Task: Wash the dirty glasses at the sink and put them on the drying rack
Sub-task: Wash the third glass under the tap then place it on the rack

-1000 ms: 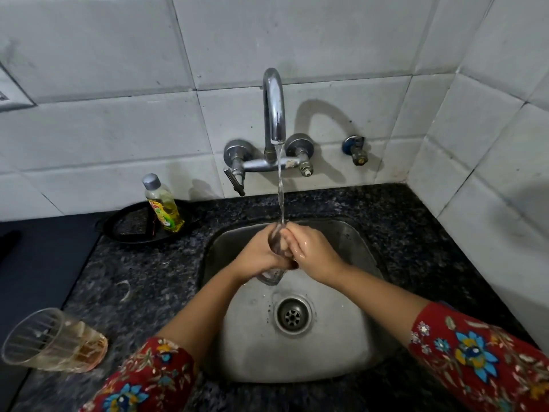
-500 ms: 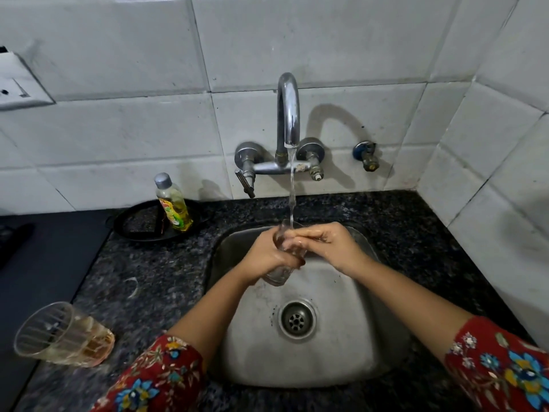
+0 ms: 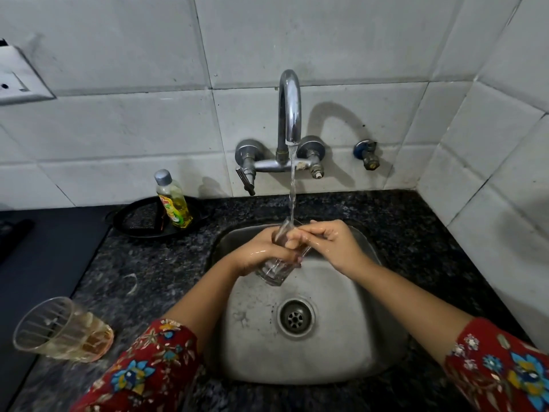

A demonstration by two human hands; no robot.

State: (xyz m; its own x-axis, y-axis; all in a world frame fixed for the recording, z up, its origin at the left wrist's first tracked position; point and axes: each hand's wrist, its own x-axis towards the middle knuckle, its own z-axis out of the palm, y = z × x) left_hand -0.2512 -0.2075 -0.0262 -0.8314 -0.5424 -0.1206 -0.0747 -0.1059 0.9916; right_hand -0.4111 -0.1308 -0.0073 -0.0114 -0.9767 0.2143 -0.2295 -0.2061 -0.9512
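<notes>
A clear glass (image 3: pixel 274 270) is held over the steel sink (image 3: pixel 335 346), under the running stream from the tap (image 3: pixel 289 114). My left hand (image 3: pixel 261 252) grips the glass around its body. My right hand (image 3: pixel 329 240) is at the rim, its fingers reaching into the mouth of the glass. Both hands are wet. A second glass (image 3: pixel 62 330), ribbed and with a little brownish liquid, stands on the dark counter at the lower left.
A bottle of yellow dish liquid (image 3: pixel 173 200) stands in a black tray (image 3: pixel 139 221) left of the sink. The granite counter (image 3: pixel 166 272) runs around the sink. White tiled walls close the back and right. A wall socket (image 3: pixel 17 80) sits at upper left.
The glass stays under the water in both hands. My right hand's fingers have shifted at the rim; the view has lowered slightly.
</notes>
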